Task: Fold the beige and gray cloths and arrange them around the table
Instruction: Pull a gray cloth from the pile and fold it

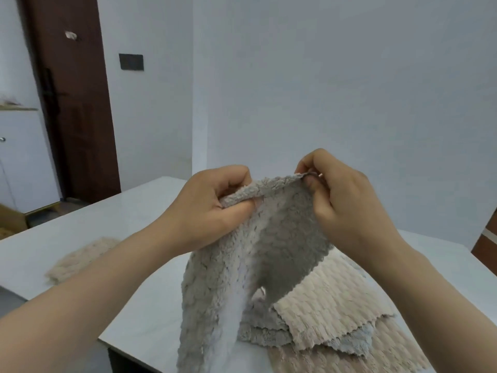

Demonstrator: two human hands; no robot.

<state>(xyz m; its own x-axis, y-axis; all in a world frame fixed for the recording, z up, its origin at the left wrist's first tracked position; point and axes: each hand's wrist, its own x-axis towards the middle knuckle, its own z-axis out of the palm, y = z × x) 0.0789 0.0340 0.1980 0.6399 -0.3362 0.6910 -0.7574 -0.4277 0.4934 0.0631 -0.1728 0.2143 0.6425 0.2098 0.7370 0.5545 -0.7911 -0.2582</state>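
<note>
The white table (134, 219) spreads beneath both forearms and runs on past the hands to the far wall. A brown door (72, 103) stands well off to the left of the left hand, with a dark wall plate (131, 62) beside it.

Below and just right of the hands lies a loose heap of cloths. Its top beige cloth (330, 300) is spread flat under the right wrist. A gray layer (263, 335) shows under it, a pale bluish edge (363, 337) peeks out lower down, and a lower beige cloth (390, 345) lies at the bottom. That makes two beige and two grayish layers showing; whether more lie hidden cannot be told.

One gray cloth (279, 238) hangs between the hands, raised above the table. Its top edge is stretched from hand to hand, and its body drapes down toward the heap and the near table edge.

One folded beige cloth (80, 259) lies on the table to the left of the left forearm, well apart from the heap.

The left hand (207, 208) is raised, knuckles up, thumb and curled fingers pinching the left end of the gray cloth's top edge. The right hand (347, 208) sits slightly higher, back toward the camera, fingertips bunched and pinching the right corner of the same edge. Both forearms reach forward, bare.
</note>
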